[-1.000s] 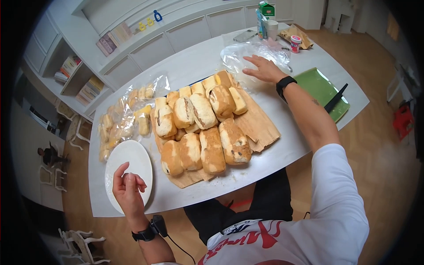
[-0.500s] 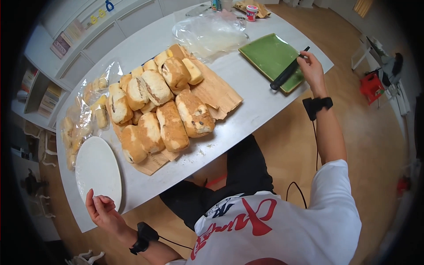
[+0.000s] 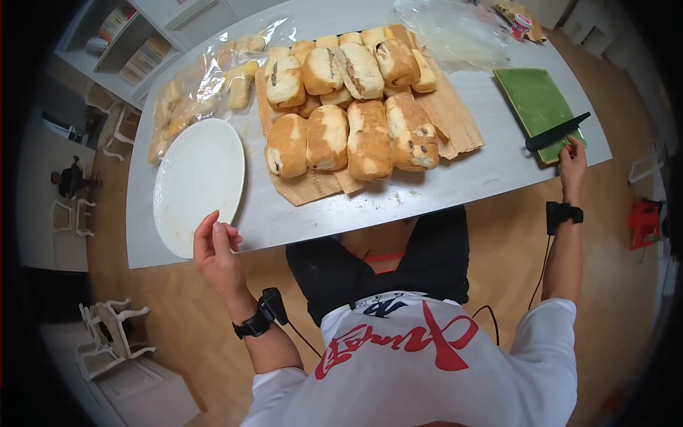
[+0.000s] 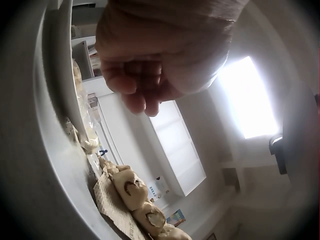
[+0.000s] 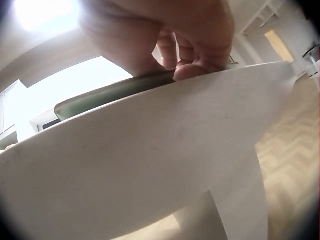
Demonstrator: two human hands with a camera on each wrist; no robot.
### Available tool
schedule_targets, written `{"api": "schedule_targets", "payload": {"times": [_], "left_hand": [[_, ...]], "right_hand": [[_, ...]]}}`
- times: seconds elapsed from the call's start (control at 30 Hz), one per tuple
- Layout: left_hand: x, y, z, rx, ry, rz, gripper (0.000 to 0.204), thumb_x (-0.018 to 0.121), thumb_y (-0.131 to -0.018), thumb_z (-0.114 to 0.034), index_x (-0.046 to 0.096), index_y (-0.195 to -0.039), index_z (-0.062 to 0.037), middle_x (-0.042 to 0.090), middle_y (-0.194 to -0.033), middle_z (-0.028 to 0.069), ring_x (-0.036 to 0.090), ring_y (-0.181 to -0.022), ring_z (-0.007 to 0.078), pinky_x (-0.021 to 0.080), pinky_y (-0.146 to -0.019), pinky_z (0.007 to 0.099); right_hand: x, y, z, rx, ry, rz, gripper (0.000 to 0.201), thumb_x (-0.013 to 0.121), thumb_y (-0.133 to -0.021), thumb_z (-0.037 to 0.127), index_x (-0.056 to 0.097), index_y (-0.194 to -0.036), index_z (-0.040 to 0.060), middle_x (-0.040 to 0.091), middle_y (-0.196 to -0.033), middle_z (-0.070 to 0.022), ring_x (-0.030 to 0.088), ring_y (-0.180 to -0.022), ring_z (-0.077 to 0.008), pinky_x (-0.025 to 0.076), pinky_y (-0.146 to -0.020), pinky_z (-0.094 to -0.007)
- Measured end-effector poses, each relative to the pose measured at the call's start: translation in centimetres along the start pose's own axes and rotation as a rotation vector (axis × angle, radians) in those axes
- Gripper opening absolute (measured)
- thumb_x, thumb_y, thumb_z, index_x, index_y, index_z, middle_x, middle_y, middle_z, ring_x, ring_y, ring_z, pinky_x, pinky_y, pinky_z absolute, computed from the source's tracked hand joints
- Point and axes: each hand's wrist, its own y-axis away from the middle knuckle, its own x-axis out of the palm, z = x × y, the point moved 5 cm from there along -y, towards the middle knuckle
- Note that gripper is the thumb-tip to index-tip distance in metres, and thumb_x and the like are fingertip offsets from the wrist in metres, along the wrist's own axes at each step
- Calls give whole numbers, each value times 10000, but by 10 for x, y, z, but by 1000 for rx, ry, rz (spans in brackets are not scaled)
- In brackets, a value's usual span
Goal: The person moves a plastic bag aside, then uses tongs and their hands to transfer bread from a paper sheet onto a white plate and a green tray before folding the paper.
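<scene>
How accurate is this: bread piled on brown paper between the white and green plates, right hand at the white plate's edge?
Wrong plate: the right hand is at the edge of the green plate, as the head view shows. The bread on brown paper between it and the white plate stands.

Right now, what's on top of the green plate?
A black knife-like tool lies across the near end of the green plate; the right hand grips the plate's near edge. Whatever's directly under the tool is hidden.
</scene>
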Motion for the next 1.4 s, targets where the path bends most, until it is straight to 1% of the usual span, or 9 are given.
{"api": "schedule_targets", "payload": {"times": [0.2,0.53,0.7,0.8,0.93,1.07,1.1,1.23,1.4], "left_hand": [[2,8,27,-96,-35,16,206,541,-985,-109,632,-1152,-28,588,-787,-2,507,-664,58,399,-576,188],[2,11,44,-112,-5,-33,182,575,-986,-151,639,-1106,-29,592,-781,6,510,-651,60,393,-560,192],[-4,11,54,-76,-45,-55,142,592,-981,-170,633,-982,-34,592,-778,8,510,-646,62,398,-561,197],[-4,10,57,-38,-55,-61,158,602,-977,-184,619,-910,-42,595,-765,11,510,-638,62,397,-562,200],[-3,12,57,-73,-89,-53,163,612,-969,-168,594,-863,-46,602,-763,11,527,-654,70,418,-584,210],[-8,9,68,9,-34,-17,165,611,-969,-156,576,-853,-45,606,-767,9,537,-663,75,433,-609,207],[-10,8,72,-13,-22,5,133,600,-975,-149,594,-910,-33,611,-789,15,541,-680,78,444,-628,205],[-7,9,69,-29,6,-2,156,575,-982,-120,618,-1081,-7,619,-857,28,549,-723,83,461,-650,212],[-6,9,67,-30,-83,-9,172,563,-979,-96,624,-1108,0,618,-859,27,546,-728,81,464,-662,215]], "right_hand": [[-8,8,14,-121,-63,0,305,590,-865,60,621,-1167,44,624,-997,-76,595,-919,-173,483,-840,-293],[-12,10,16,-97,45,-38,257,607,-871,144,658,-1110,64,638,-1031,-99,620,-910,-200,493,-813,-304],[-34,27,66,-26,190,-108,224,626,-900,245,702,-1053,101,661,-1015,-112,637,-902,-222,499,-785,-320],[-34,31,92,38,-2,-37,206,603,-922,242,708,-1037,107,679,-947,-105,647,-873,-234,500,-768,-337],[-27,30,118,-281,116,-32,214,572,-909,143,684,-1087,112,664,-868,-110,638,-837,-298,501,-753,-376],[-18,33,139,-505,388,-36,412,587,-781,9,676,-1143,186,611,-1079,-68,582,-984,-300,480,-848,-415],[-12,31,135,-452,435,32,486,603,-735,-5,671,-1160,219,577,-1214,-46,537,-1112,-292,457,-888,-440],[3,32,135,-495,557,131,482,647,-713,7,679,-1142,224,567,-1281,-52,494,-1200,-301,436,-900,-472],[12,24,136,-610,538,152,422,655,-715,7,679,-1091,195,611,-1208,-48,528,-1147,-305,461,-869,-456]]}}
